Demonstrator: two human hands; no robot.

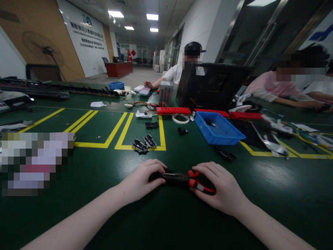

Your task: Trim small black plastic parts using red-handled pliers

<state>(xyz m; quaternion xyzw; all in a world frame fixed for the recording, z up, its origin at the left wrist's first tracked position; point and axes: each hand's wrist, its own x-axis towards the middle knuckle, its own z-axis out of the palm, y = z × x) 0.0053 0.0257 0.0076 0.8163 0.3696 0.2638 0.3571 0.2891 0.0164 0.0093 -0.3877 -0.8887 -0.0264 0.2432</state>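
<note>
My right hand (222,187) is wrapped round the red-and-black handles of a pair of pliers (200,186) above the green table, close in front of me. The plier jaws point left, towards my left hand (140,180). Between its thumb and fingers, my left hand pinches a small dark plastic part (155,176). The jaws meet or overlap this part, but the dark tones hide whether they grip it. Beyond my hands lie grey-black plastic shells (140,146) and a black clip-like piece (151,125). A curved black piece (225,153) rests beyond my right hand.
A blue bin (226,137) holding a dark part stands right of centre. Near it are a white ring (180,119), a black cylindrical piece (182,131) and a red power strip (173,110). A black computer case (213,85) stands behind. Co-workers sit across the table and at right.
</note>
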